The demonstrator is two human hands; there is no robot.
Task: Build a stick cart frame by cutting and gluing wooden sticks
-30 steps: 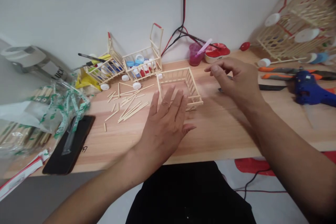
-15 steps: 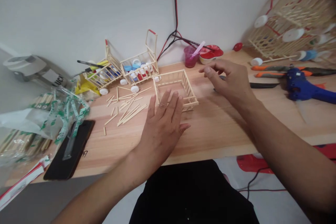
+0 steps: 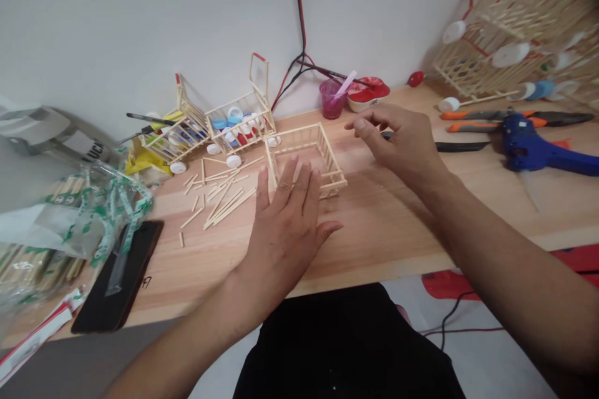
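My left hand [image 3: 285, 224] lies open, palm down and fingers spread, over the near side of a small rectangular basket frame [image 3: 331, 156] made of thin wooden sticks. Its fingers hide part of that near side; whether they press on it I cannot tell. To the right, my right hand [image 3: 397, 140] hovers above the tabletop with its fingers loosely bent and the thumb near the index finger. Nothing shows between them. Loose cut sticks [image 3: 229, 206] are scattered left of the frame.
Two stick carts [image 3: 241, 121] holding bottle caps stand by the wall. A purple cup [image 3: 331, 103] and red paint bowl [image 3: 369, 96] sit behind. At right are pliers [image 3: 491, 116], a blue glue gun [image 3: 524, 143] and stacked stick carts [image 3: 491, 50]. A phone [image 3: 116, 280] lies at left.
The whole view has shifted slightly, so the table things appear a little further left. Both hands keep nearly the same pose; the left thumb is spread slightly wider.
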